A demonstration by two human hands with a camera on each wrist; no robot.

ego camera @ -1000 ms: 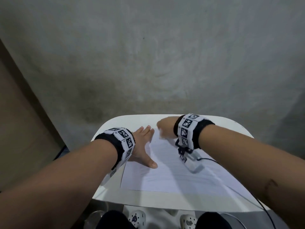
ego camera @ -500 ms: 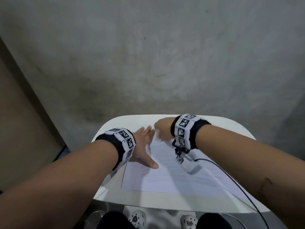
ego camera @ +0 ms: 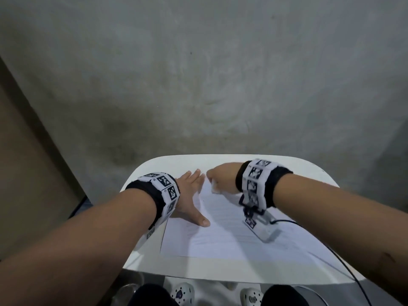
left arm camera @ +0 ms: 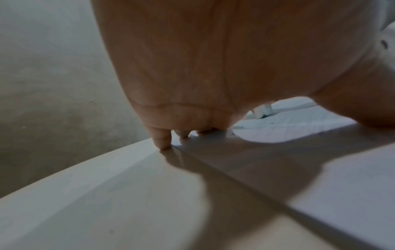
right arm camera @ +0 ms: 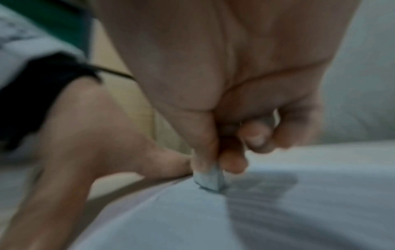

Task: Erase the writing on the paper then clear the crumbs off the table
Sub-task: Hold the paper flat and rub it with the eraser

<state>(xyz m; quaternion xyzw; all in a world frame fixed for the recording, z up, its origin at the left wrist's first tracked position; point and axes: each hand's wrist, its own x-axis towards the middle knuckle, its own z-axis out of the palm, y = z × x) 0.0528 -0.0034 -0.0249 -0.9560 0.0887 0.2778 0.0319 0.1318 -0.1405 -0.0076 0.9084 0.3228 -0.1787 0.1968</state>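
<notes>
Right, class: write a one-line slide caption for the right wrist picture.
Right hand pinches a small eraser against lined paper, left hand alongside.

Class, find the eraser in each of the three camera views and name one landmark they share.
Head view: the eraser sits left of centre, under the right hand, at the paper's far edge.
Left wrist view: a small white block right of centre, beyond the left hand.
Right wrist view: centre, pinched by fingertips, touching the paper.
Shared landmark: the lined paper.
</notes>
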